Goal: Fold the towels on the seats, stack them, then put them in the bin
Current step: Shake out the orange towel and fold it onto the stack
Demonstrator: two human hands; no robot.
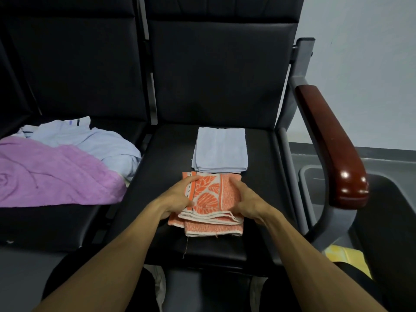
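Note:
An orange and white leaf-patterned towel (210, 203) lies folded on the right black seat (157, 199). My left hand (180, 197) grips its left edge, thumb on top. At the towel's right side, my right hand (243, 199) holds it with curled fingers. Just behind it lies a folded pale blue towel (219, 150), flat on the same seat. On the left seat a crumpled purple towel (49, 176) overlaps an unfolded pale blue towel (99, 143).
A red-brown wooden armrest (331, 143) on a grey frame borders the right seat. Beyond it on the floor stands a dark bin (382, 199) with something yellow (346, 257) low inside. Seat backs rise behind both seats.

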